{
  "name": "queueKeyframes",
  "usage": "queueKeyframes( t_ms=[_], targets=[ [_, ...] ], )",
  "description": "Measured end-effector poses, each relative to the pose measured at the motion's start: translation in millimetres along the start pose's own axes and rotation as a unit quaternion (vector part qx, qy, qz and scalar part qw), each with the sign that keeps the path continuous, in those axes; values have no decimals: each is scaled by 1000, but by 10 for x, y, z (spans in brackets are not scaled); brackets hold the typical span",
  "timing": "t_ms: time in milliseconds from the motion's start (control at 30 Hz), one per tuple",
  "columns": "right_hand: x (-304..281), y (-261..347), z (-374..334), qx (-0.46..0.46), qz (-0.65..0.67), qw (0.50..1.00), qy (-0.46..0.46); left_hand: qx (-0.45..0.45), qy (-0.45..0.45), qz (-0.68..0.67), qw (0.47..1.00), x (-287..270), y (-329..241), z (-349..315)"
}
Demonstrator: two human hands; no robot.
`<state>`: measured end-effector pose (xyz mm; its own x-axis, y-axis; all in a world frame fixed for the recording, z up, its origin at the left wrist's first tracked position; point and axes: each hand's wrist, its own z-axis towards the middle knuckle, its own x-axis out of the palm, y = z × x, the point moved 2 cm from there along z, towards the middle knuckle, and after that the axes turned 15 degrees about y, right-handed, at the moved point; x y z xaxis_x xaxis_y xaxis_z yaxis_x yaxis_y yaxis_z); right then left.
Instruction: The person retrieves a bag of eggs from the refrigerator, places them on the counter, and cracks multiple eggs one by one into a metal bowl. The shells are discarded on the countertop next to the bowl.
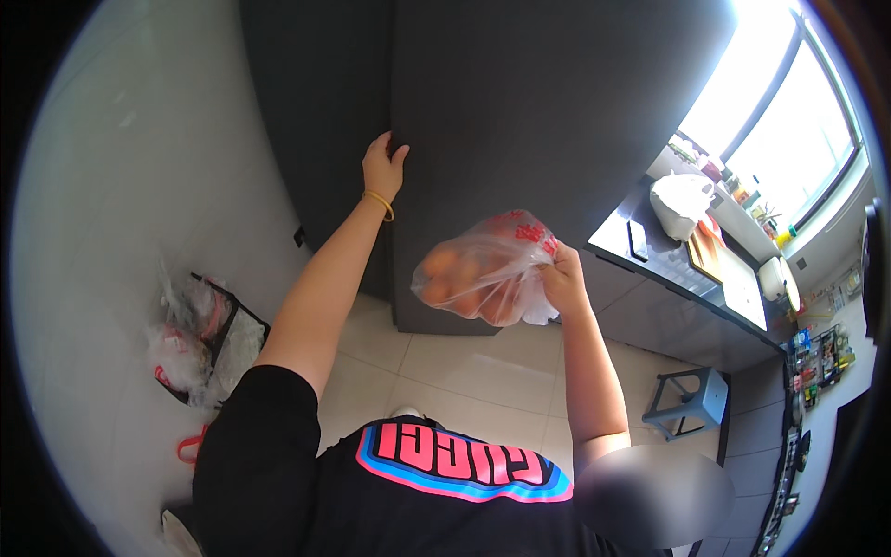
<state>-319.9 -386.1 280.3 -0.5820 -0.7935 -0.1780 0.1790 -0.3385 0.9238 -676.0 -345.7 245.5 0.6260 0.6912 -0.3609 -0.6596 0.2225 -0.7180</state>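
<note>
A tall, dark grey door (548, 102) fills the space in front of both hands, and a narrower dark panel (316, 111) stands on its left side. The left hand (381, 172) is at the vertical edge between these two; its fingers are bent at this edge with the thumb spread apart, but I cannot tell how firmly they grip. Below the fingers of both hands lies the floor (455, 371) of pale tiles, and far left of the left fingers is a pale wall (111, 186). To the right of the right fingers, well apart, runs a dark shiny counter (664, 265) beside a bright window (789, 121); lower on that side stands a blue-grey stool (701, 399). As for containers, the right hand (564, 278) holds a clear plastic bag (501, 246) with red print, its fingers closed around the gathered part. The bag hangs to the left of these fingers, before the door, and round orange fruits (450, 269) show through it. On the counter sits a white bag (682, 200), whose content I cannot see. Below and left of the left fingers, crumpled plastic (181, 357) fills a black-edged holder (223, 339).
</note>
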Motion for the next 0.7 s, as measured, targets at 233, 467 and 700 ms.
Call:
queueKeyframes(
  t_ms=[233, 467, 700],
  targets=[
    [-42, -217, 149, 42, -14, 999, -19, -71, 77, 8, 994, 64, 44, 612],
    [-93, -238, 226, 37, -29, 998, -37, -88, 93, -4, 992, 267, 431, 1046],
    [-154, -177, 265, 28, -58, 996, -66, -89, 135, -13, 987, 347, 453, 1193]
  ],
)
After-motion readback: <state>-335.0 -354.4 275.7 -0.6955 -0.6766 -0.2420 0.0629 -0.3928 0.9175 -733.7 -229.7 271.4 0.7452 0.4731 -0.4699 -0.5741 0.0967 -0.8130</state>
